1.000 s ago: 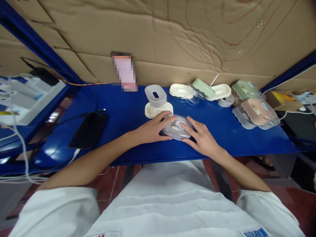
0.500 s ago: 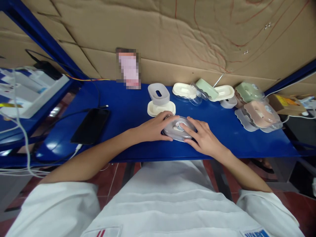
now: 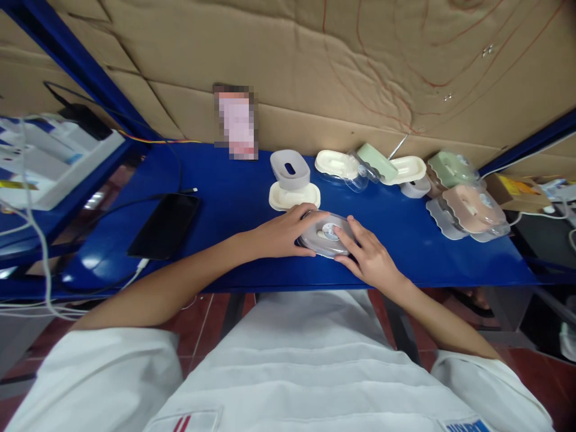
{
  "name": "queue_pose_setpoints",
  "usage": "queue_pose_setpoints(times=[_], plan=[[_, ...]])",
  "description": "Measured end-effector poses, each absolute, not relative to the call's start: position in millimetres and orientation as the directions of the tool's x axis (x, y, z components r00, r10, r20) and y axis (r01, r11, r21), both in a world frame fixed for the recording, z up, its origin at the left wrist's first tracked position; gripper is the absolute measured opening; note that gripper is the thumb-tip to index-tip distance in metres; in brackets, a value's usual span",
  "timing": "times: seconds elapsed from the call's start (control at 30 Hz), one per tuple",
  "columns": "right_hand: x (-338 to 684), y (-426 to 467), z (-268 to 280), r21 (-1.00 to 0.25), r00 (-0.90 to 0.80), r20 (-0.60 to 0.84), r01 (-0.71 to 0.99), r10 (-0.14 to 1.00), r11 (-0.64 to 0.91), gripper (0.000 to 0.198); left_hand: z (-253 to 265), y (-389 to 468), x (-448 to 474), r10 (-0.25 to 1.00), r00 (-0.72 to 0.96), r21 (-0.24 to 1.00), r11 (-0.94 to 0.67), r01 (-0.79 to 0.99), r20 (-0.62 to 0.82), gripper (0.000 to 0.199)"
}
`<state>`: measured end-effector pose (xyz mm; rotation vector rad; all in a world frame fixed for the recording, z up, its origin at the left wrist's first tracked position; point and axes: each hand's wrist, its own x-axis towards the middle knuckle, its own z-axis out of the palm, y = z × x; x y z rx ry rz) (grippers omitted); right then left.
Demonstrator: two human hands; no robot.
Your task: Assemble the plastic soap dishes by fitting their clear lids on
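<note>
A grey oval soap box (image 3: pixel 321 243) with a clear lid and a round sticker lies near the front edge of the blue table. My left hand (image 3: pixel 288 233) is closed around its left side, thumb at the front and fingers over the far edge. On the right, my right hand (image 3: pixel 366 252) grips the box, with a fingertip on the sticker. Just behind stands a grey slotted oval part (image 3: pixel 291 177), resting partly on a cream oval tray (image 3: pixel 294 197).
Cream trays (image 3: pixel 407 169) and a green part (image 3: pixel 377 161) lie along the cardboard wall. Lidded pink (image 3: pixel 477 210) and green boxes (image 3: pixel 450 168) sit at the right. A black phone (image 3: pixel 164 225) with cables lies at the left, beside a white tray (image 3: pixel 67 174).
My right index fingertip has shifted slightly over the sticker, and the right hand sits slightly changed on the box. The left hand keeps its hold. The view has shifted slightly.
</note>
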<state>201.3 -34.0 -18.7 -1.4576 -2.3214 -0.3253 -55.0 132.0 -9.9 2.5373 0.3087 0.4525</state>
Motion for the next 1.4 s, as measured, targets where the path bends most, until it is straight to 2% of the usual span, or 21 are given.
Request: queue_pose_setpoints(times=[0.2,0.8,0.9,1.03,1.13,1.2,1.3,1.4], plan=[[205.7,-36.7,-19.8,-0.006,-0.399,0.465,0.891,0.790,0.454,0.087,-4.6,129.3,-54.4,0.309,0.922,0.555,-0.821,0.136,0.231,0.102],[201.7,-40.6,-17.7,0.026,-0.382,0.426,0.911,0.820,0.411,0.084,-11.6,131.8,-55.1,0.285,0.916,0.537,-0.838,0.095,0.283,0.102],[201.0,-40.1,-17.0,0.048,-0.389,0.428,0.911,0.816,0.409,0.077,-10.9,130.7,-55.1,0.241,0.921,0.497,-0.866,0.061,0.306,0.091],[197.7,-36.4,-11.4,0.035,-0.395,0.437,0.905,0.808,0.424,0.062,-0.3,127.8,-54.6,0.230,0.914,0.465,-0.884,0.053,0.333,0.067],[198.3,-23.8,3.2,-0.043,-0.412,0.382,0.886,0.827,0.461,0.064,16.8,126.3,-58.4,0.239,0.940,0.485,-0.869,0.095,0.245,0.059],[201.0,-6.3,16.7,-0.132,-0.493,0.296,0.827,0.818,0.547,0.070,31.3,126.1,-65.7,0.259,0.956,0.496,-0.854,0.160,0.137,0.060],[203.6,31.6,30.9,-0.244,-0.562,0.276,0.744,0.780,0.622,0.057,51.8,128.1,-84.9,0.317,0.948,0.462,-0.838,0.289,-0.018,0.061],[199.3,68.7,27.0,-0.223,-0.536,0.298,0.765,0.790,0.604,0.049,64.8,133.9,-108.2,0.396,0.913,0.361,-0.841,0.403,-0.098,0.060]])
